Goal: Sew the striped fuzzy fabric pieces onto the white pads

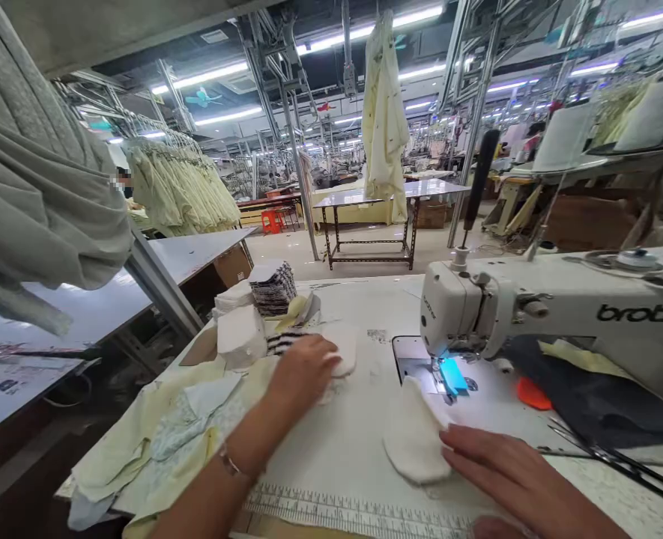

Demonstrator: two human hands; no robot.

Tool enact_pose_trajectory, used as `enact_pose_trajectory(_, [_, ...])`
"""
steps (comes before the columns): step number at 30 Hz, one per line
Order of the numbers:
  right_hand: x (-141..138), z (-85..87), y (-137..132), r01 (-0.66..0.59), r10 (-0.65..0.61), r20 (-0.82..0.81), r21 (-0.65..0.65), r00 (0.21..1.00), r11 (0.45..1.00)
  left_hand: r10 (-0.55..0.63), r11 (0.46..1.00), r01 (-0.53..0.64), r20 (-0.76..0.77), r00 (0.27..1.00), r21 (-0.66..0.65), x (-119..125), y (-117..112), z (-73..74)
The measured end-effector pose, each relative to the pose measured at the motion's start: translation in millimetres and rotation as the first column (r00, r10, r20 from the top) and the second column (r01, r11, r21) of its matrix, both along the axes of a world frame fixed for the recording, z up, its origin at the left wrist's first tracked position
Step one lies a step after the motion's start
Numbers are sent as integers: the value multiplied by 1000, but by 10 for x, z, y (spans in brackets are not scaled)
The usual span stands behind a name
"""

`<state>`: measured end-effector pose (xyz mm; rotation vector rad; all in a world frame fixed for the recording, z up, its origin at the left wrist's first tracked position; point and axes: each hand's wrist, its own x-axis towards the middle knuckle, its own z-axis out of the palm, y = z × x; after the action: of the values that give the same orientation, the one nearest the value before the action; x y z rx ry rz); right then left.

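Head view, workroom sewing station: right hand (pixel 525 479), palm down at the lower right, its fingers (pixel 466 449) spread flat and released, tips touching the edge of a white padded oval piece (pixel 415 434), which lies on the sewing surface (pixel 359 427) just left of them. The piece's long axis runs roughly front to back, its far end close under the presser foot (pixel 440 367) of a white Brother sewing machine (pixel 533 307); the right hand is the nearer of the two. Left hand (pixel 300 372), bracelet at the wrist, palm down and unclenched, lies farther off over a second white oval pad (pixel 342 348) and a striped fabric piece (pixel 283 343). Behind it: a stack of striped pieces (pixel 272 290) and white pads (pixel 240 335). To the left, a heap of pale yellow-green garments (pixel 162 434); along the near edge, a printed ruler (pixel 353 513). To the right, dark fabric (pixel 589 382), an orange-red piece (pixel 533 394) and a long black-handled tool (pixel 617 463), its exact kind unclear. Beyond: a metal-legged table (pixel 390 191), a hanging pale garment (pixel 384 112) and a red stool (pixel 272 221).
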<state>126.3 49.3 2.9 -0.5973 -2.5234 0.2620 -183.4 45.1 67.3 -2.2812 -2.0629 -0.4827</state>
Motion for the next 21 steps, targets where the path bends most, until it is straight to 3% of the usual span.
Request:
enact_pose_trajectory(3, [-279, 70, 104, -40, 32, 165, 45, 986, 998, 157, 985, -161, -59, 986, -56, -568, 53, 38])
enact_pose_trajectory(6, [-351, 50, 83, -37, 18, 232, 77, 973, 996, 134, 970, -156, -123, 983, -188, -864, 71, -64])
enact_pose_trajectory(9, [-319, 1, 23, -10, -12, 211, 102, 977, 995, 109, 959, -149, -171, 979, -242, -883, 84, -200])
enact_pose_trajectory(12, [-273, 3, -26, 26, -37, 184, 64, 982, 998, 156, 951, -204, -211, 965, -231, -830, 135, -240])
enact_pose_trajectory(15, [-224, 40, -43, 61, -60, 169, 0, 984, 998, 200, 949, -245, -219, 955, -200, -828, 203, -168])
enact_pose_trajectory(21, [-137, -5, 12, 0, 11, 113, -92, 994, 996, 294, 953, -301, -148, 944, -25, -802, 233, -6])
